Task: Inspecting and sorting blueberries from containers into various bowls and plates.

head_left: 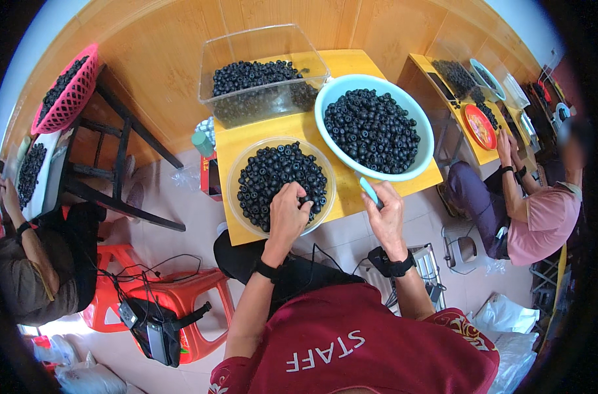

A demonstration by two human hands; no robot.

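Observation:
A round clear tub (232,192) at the table's near edge holds a heap of small black ring-shaped parts (272,172). My left hand (287,215) reaches over its near rim, thumb and fingertips closed around one black part (304,199). To the right of the tub, my right hand (386,220) grips a light-blue handled tool (370,191); its working end cannot be made out. Just beyond that hand a large pale-blue basin (425,141) is filled with more of the black parts. Both hands are bare, each with a black band at the wrist.
Behind the tub, a clear rectangular bin (246,111) with black parts stands on the yellow table (351,210). Red stools (200,289) with cables are at lower left. One person (548,217) sits at right by another yellow table; another person (39,269) is at left near a pink basket (82,98).

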